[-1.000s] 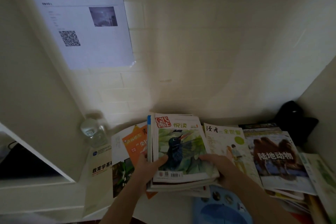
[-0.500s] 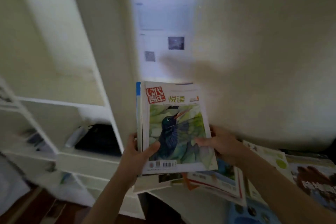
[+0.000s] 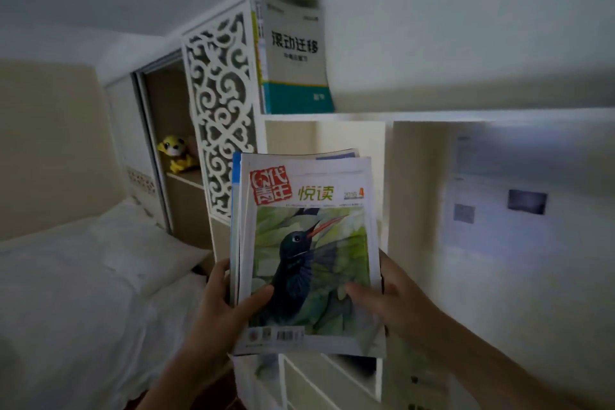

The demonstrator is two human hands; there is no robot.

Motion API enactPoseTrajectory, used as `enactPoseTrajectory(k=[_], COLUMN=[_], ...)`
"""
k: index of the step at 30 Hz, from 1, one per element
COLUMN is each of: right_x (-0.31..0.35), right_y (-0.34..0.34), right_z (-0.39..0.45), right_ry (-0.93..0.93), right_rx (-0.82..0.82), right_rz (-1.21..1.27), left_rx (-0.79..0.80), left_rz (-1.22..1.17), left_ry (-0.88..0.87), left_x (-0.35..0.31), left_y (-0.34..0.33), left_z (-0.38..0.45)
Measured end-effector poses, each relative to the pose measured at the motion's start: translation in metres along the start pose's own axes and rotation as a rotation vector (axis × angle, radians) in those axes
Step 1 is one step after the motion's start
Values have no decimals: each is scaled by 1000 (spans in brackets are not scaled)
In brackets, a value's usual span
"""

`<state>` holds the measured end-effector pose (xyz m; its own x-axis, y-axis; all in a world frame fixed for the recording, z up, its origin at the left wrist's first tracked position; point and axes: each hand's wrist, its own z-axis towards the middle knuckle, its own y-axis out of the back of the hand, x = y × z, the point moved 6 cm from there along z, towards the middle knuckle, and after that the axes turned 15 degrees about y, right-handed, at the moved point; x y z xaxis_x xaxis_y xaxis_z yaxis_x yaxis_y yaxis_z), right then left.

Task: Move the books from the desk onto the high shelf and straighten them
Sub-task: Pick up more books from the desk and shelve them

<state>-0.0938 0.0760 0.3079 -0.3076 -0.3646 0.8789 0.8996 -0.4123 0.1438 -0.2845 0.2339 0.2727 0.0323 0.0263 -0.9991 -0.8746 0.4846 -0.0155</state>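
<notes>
High shelf (image 3: 432,115): upper right, one book (image 3: 294,56) already upright on it. Stack of magazines (image 3: 309,253): well below that shelf, long axis pointing up toward it. Left hand (image 3: 223,299), right hand (image 3: 392,299): clasping the stack's lower edges, equally near.

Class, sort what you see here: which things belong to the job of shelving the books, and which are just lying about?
Part of the job:
stack of magazines
left hand
right hand
high shelf
books already standing there

Just lying about:
yellow plush toy
bed
sheets on the wall
</notes>
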Motion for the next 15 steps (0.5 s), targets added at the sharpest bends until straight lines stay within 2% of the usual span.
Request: enactPoseTrajectory(k=[6,11,15], right_x=[90,141,173], right_y=[2,34,72], right_z=[127,230,297], right_ry=[221,297,333], right_rx=[19,-99,-118], right_rz=[-176,-228,-321], left_rx=[21,28,12], left_rz=[-107,-111,-134], left_ry=[-227,-407,-498], left_x=[-124,-219,-272], left_y=[21,6,-24], left_z=[74,135,183])
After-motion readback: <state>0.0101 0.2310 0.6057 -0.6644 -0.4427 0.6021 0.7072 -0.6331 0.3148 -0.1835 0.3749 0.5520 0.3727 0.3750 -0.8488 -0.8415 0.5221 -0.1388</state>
